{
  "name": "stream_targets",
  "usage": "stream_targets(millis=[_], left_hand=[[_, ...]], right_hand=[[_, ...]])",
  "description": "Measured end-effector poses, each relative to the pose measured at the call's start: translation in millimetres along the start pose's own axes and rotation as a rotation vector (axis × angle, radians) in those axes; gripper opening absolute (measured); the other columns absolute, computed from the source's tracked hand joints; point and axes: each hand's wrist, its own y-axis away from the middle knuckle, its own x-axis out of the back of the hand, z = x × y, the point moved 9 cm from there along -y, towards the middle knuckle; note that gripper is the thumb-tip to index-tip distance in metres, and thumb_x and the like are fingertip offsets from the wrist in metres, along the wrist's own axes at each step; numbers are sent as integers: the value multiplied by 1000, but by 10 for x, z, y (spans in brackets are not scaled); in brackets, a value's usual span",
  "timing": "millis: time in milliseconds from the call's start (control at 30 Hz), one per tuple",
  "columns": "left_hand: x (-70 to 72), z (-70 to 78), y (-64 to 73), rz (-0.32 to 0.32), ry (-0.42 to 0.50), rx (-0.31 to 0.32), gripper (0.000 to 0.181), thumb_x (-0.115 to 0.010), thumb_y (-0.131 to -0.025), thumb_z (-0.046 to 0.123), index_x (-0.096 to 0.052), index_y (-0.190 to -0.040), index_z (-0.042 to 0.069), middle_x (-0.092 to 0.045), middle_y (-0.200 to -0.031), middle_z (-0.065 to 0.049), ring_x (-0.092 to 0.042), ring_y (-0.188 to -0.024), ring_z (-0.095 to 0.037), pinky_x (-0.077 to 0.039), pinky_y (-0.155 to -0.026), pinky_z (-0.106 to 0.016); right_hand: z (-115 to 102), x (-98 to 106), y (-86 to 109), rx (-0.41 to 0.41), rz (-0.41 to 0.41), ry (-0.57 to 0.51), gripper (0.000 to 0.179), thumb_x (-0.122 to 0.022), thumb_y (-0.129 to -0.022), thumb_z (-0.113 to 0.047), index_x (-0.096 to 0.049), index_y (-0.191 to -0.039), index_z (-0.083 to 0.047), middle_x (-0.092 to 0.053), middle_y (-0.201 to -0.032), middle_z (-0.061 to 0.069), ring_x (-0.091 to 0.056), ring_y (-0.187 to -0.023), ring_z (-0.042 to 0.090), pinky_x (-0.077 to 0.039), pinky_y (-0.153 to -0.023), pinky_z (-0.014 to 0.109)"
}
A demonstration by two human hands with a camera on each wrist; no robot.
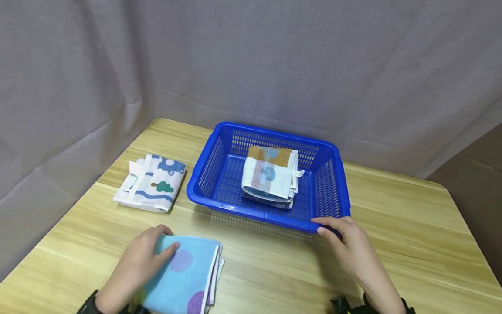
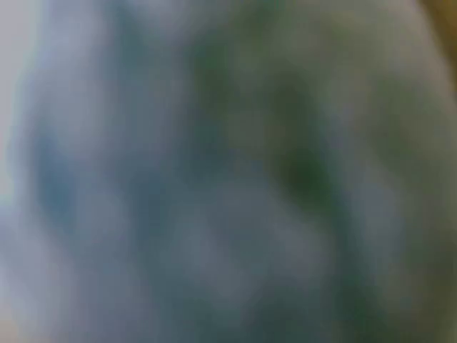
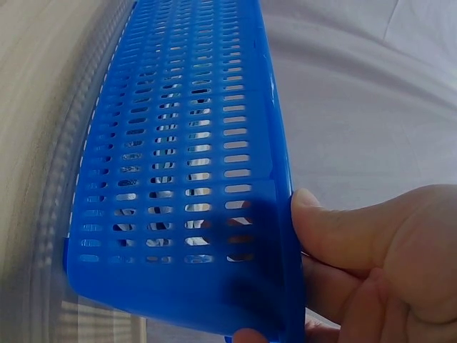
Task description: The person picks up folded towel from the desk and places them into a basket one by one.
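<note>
My left hand (image 1: 139,259) grips a folded light blue towel (image 1: 176,279) with purple dots, its thumb on top and fingertips at the far left edge. In the left wrist view a blurred cloth (image 2: 214,179) fills nearly the whole picture, too close to make out. My right hand (image 1: 349,244) pinches the rim of a blue plastic basket (image 1: 259,216) at its near right corner. The right wrist view shows the thumb (image 3: 343,232) against that rim beside the slotted wall (image 3: 171,271). Inside the basket lie stacked folded towels (image 1: 270,174), white and brown on top.
Left of the basket, a folded white towel (image 1: 157,183) with blue and green pictures lies on the wooden table (image 1: 412,231). A grey curtain (image 1: 274,65) hangs behind the table and along its left side.
</note>
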Motion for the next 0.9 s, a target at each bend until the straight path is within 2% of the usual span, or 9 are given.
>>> stream_targets(millis=[100, 300, 500, 667, 900], left_hand=[[-119, 147, -2, -16, 26, -18, 22, -71, -79, 22, -62, -94, 8, -63, -86, -7, -58, -80, -22, -48, -70, -43], [-366, 398, 16, -100, 117, -33, 21, -73, -78, 26, -59, -90, 15, -57, -79, 2, -51, -72, -12, -45, -64, -35], [-560, 668, 29, -189, 174, -107, 22, -72, -79, 29, -56, -88, 17, -52, -76, 6, -46, -67, -11, -42, -60, -31], [-694, 869, 39, -251, 195, -179, 22, -70, -81, 31, -55, -89, 16, -52, -78, 6, -47, -68, -11, -42, -61, -31], [-820, 1065, 88, -308, 216, -241, 22, -67, -82, 32, -56, -92, 16, -52, -80, 6, -49, -70, -10, -44, -63, -31]], right_hand=[[8, 0, 12, -9, -7, -2, 19, -62, -87, -8, -68, -105, -11, -65, -92, 9, -51, -79, 18, -42, -60, 38], [7, 0, 14, -10, -18, -2, 19, -61, -87, -8, -68, -105, -10, -65, -91, 9, -51, -78, 19, -42, -60, 38], [5, 1, 4, -8, -27, -5, 20, -61, -88, -8, -68, -106, -10, -64, -91, 9, -50, -78, 19, -41, -60, 37], [11, -2, -6, -15, -35, -5, 20, -60, -89, -9, -67, -107, -9, -64, -92, 10, -50, -78, 19, -41, -59, 37], [11, -14, -16, -25, -54, 1, 21, -60, -89, -7, -67, -108, -9, -64, -90, 9, -50, -78, 20, -40, -59, 36]])
